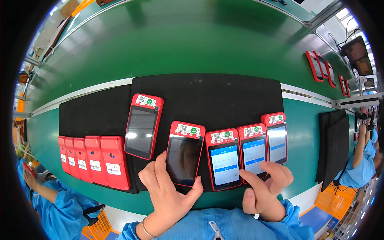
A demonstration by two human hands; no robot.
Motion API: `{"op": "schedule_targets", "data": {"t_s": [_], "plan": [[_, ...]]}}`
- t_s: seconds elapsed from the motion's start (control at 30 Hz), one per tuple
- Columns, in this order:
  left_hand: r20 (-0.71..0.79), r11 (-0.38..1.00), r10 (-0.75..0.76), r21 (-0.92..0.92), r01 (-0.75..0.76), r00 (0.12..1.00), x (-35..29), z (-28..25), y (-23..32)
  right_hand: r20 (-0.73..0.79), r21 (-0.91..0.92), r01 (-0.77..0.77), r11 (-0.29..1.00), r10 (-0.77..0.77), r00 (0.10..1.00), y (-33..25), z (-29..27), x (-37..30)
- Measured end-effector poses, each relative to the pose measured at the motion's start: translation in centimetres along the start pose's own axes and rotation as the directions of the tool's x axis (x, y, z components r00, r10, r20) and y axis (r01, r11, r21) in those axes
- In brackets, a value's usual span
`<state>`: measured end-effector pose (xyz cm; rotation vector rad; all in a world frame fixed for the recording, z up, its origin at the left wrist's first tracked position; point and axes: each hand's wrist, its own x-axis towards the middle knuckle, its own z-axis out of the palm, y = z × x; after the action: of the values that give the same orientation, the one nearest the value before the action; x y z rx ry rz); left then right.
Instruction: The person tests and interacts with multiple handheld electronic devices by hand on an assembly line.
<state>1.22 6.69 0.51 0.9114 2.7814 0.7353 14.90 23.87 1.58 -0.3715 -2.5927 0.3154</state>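
Note:
My left hand (170, 196) grips a red handheld terminal (185, 154) by its lower sides, fingers at the left edge and thumb at the lower right. Its screen is dark. Just to the right lies a second terminal (224, 160) with a lit white and blue screen. My right hand (266, 190) holds nothing; its index finger points at the lower right of that lit screen, and its thumb is apart. Whether the fingertip touches the glass I cannot tell. Two more lit terminals, a middle one (253, 150) and a rightmost one (277, 138), lie beyond my right hand.
A dark-screened terminal (143, 126) lies tilted at left on the black mat (208, 94). Several red terminals (116, 154) lie face down farther left. More stand on the green bench (180, 44) at far right. Co-workers in blue sit left (60, 208) and right (356, 168).

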Motion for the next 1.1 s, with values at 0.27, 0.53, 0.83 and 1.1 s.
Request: {"op": "schedule_targets", "data": {"t_s": [0.27, 0.53, 0.83, 1.1], "plan": [[-0.019, 1.000, -0.007, 0.015, 0.007, 1.000, 0.0, 0.2, -0.2, 0.049, 0.036, 0.046, 0.998, -0.048, 0.998, 0.8, 0.4, -1.7], [-0.037, 1.000, -0.017, -0.002, 0.017, 0.999, 0.1, 0.4, 0.1, 0.089, 0.063, 0.014, 0.998, -0.020, 0.996, 0.8, 0.5, -2.0], [-0.024, 1.000, -0.006, 0.028, 0.007, 1.000, -0.1, 0.3, -0.1, 0.100, 0.066, 0.020, 0.998, -0.027, 0.995, 0.8, 0.6, -1.8], [0.011, 0.999, -0.020, 0.028, 0.020, 1.000, -0.1, 0.0, 0.1, 0.098, 0.093, -0.006, 0.996, -0.003, 0.995, 0.8, 0.6, -1.7]]}}
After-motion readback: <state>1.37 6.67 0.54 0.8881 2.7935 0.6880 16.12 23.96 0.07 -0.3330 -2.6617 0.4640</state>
